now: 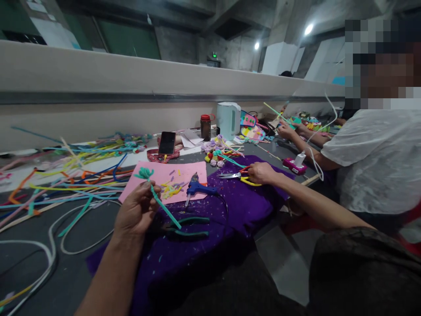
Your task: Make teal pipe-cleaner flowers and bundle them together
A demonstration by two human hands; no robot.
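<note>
The left hand (138, 208) is pinching a green flower (144, 173); the right hand (262, 173) is clamping its fingers (253, 170) round scissors (239, 175). Trimming is probably being readied, the next move calling for steady aim.

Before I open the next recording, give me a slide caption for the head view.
Left hand holding a green fuzzy flower, right hand on scissors over purple cloth, glue gun between the hands.

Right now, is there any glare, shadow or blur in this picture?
In the head view, two lamps glare; also in the head view, the near part of the purple cloth falls into deep shadow, a blue stem at far left looks soft, and a co-worker's head is covered by coarse pixels.
</note>
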